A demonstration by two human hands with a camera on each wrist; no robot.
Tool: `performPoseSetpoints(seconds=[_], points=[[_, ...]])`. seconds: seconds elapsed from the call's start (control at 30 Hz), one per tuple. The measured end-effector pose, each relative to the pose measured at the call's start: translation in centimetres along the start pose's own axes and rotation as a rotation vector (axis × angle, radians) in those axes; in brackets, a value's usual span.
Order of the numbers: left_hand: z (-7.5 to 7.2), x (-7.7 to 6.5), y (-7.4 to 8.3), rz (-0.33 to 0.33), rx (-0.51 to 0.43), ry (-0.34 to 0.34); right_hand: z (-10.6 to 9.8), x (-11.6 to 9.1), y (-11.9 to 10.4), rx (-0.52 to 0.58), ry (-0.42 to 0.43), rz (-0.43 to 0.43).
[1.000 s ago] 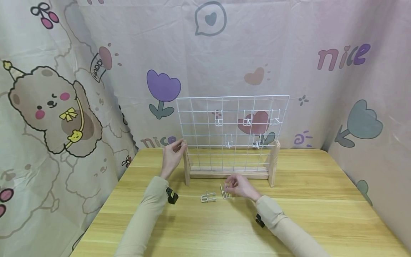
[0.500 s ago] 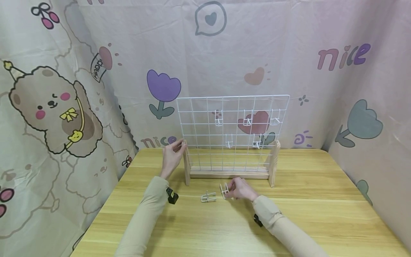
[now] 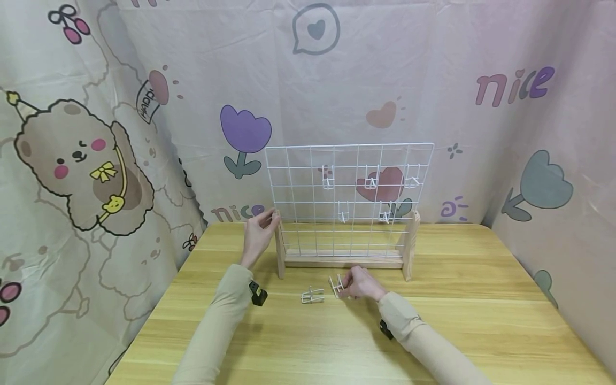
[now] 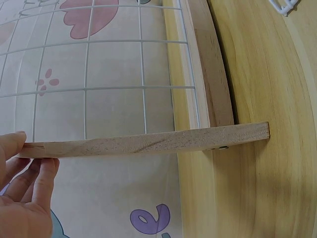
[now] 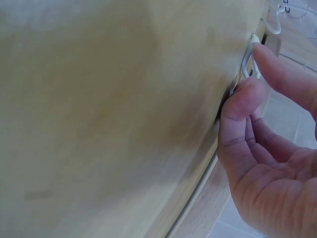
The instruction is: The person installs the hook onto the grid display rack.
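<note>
A white wire grid panel (image 3: pixel 322 211) stands upright in a pale wooden stand (image 3: pixel 344 262) on the table. My left hand (image 3: pixel 259 232) pinches the top of the stand's left post (image 4: pixel 148 144), thumb on one side and fingers on the other in the left wrist view. In front of the stand, my right hand (image 3: pixel 362 283) pinches a white wire hook (image 3: pixel 335 287) between thumb and forefinger, low over the tabletop. Part of that hook is hidden by the fingertips (image 5: pixel 245 96). Just left of it lies another white wire hook (image 3: pixel 313 295).
Several white hooks hang on the grid's right and middle part, such as one hook (image 3: pixel 328 182) in the upper row and another hook (image 3: pixel 343 215) below. The wood-grain table (image 3: pixel 308 342) reaches back to a printed curtain (image 3: pixel 192 64).
My right hand has shifted slightly right and down beside the hook, and its fingers have closed on the hook's right side. The left hand stays at the post.
</note>
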State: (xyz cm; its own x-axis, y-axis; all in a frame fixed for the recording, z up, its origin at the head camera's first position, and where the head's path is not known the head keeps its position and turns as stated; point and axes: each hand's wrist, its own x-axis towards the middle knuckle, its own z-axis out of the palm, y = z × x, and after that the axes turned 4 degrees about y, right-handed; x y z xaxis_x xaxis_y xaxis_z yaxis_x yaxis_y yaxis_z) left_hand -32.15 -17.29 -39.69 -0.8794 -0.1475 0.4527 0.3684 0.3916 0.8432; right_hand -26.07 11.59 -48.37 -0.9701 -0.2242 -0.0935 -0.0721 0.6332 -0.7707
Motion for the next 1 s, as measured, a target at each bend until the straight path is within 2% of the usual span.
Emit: performPoseSetpoints(seconds=[0.27,1.0], points=[[0.05,-0.09,0.13,-0.004,0.004,0.003,-0.08,0.02,0.14,-0.008,-0.012,-0.023],[0.09,-0.06,0.03,-0.002,-0.028,0.0,-0.17,0.37,-0.02,-0.036,-0.04,-0.011]])
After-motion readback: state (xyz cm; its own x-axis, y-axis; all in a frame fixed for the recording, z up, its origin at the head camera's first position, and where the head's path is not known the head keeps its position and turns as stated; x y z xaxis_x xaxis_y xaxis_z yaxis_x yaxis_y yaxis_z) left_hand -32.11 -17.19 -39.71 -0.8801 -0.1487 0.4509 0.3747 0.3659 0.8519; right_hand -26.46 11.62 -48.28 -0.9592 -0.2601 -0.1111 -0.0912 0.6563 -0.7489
